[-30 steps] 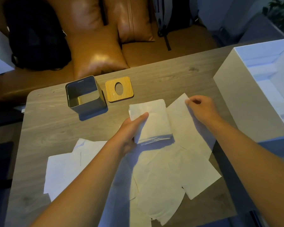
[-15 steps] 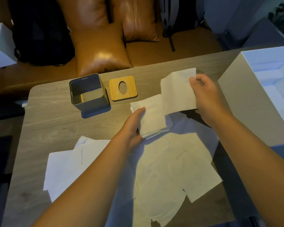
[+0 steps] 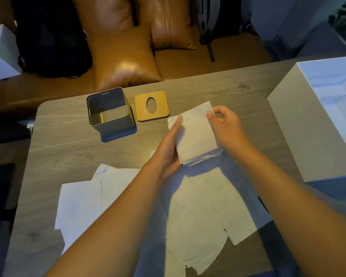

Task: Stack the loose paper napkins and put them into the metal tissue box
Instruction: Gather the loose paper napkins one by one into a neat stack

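On the worktop [image 3: 68,140] I saw loose napkins [image 3: 204,212] spread near me, and the open metal tissue box [image 3: 110,114] stood behind them. My left hand [image 3: 168,148] and right hand [image 3: 226,126] each had a closed grip on the napkin stack [image 3: 196,136], beside the wooden lid [image 3: 142,112].

- I see bare table [image 3: 64,140] at frame left, open for a hand.
- The wooden lid [image 3: 151,106] sits just right of the open metal tissue box [image 3: 110,112].
- The white box [image 3: 316,124] walls off the right edge.
- Loose napkins [image 3: 200,216] cover the lower centre.
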